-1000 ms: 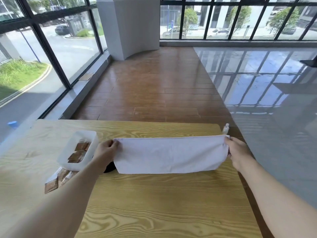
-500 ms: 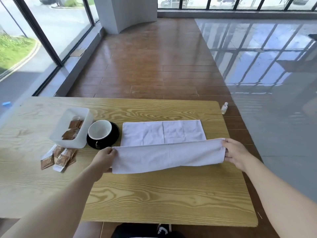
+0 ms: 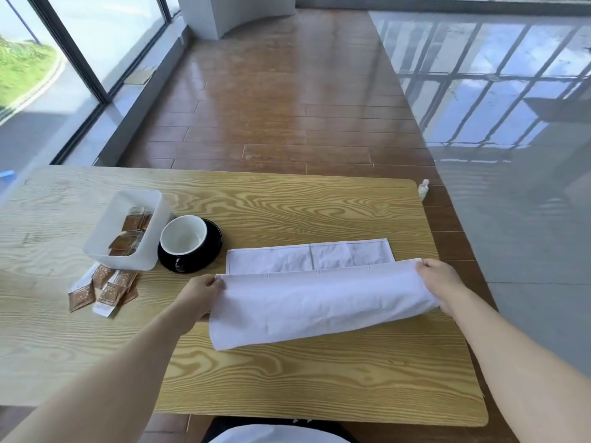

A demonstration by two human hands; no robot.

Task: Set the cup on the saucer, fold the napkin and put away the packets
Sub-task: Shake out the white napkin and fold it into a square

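Hidden: the left hand [image 3: 200,295] fingertips lay behind the napkin [image 3: 319,302] edge; part of the saucer [image 3: 212,247] was covered by the cup [image 3: 184,236].
Fingers: both hands pinched the napkin's raised near edge, the right hand [image 3: 439,282] at its other corner.
Napkin: far half lay flat on the table [image 3: 287,378] beyond the fingers.
Cup: stood on the saucer, beyond the left fingers.
Packets: some in the white box [image 3: 128,231], touching the saucer; loose packets [image 3: 102,286] outward of the left fingers.
Obstruction: none between hands and cloth.
Floor: a small bottle [image 3: 423,188] stood past the table's far right corner.
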